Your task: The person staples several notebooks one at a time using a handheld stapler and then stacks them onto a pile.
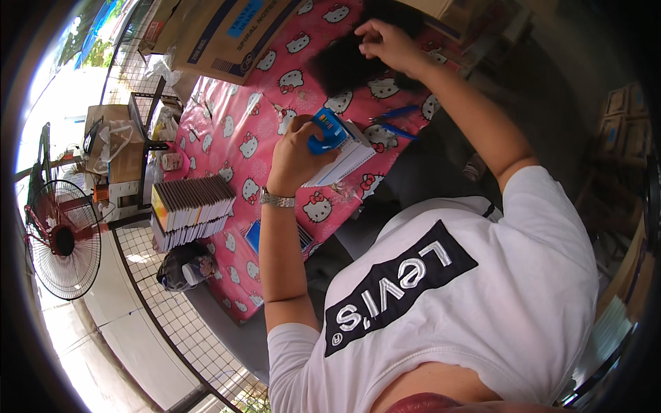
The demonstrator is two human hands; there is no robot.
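My left hand (301, 157), with a metal watch at the wrist, is closed around a blue cover (329, 131) that bends up in its grip. Beneath that cover lies a white stack of paper (354, 155) with a row of small holes along one edge. Farther to the right, my right hand (389, 47) hovers beside a black patch (344, 65) on the table, its fingers loosely curved and a little apart. Nothing shows between them. Blue pens (398, 131) rest just right of the paper stack.
A pink patterned cloth (251, 189) covers the table. At left stands a row of notebooks (193, 206); a blue notebook (255, 237) lies by my left forearm. Cardboard boxes (227, 41) stand at the far edge. A fan (63, 239) and wire mesh (165, 303) are on the left.
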